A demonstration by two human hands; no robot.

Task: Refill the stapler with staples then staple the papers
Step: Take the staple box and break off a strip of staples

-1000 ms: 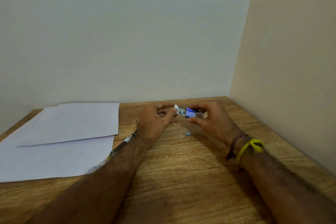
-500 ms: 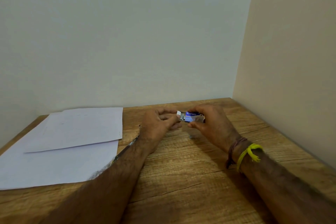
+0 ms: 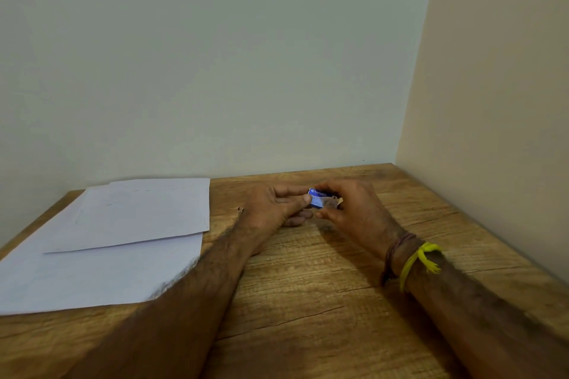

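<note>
A small blue staple box [image 3: 320,199] is held just above the wooden table [image 3: 308,301] between both hands. My left hand [image 3: 274,208] pinches its left end with thumb and fingers. My right hand [image 3: 354,209] grips its right end and top. Two white paper sheets [image 3: 123,224] lie overlapping at the left of the table. Only a small metal tip of the stapler [image 3: 240,209] shows beside my left wrist; my left forearm hides the rest.
Walls close off the table at the back and at the right. The papers reach the table's left edge. Bare wood lies between my forearms and toward the near edge.
The white inner tray that stuck out of the box's left end has slid in. The view has tilted a little, so hands and papers sit lower in frame.
</note>
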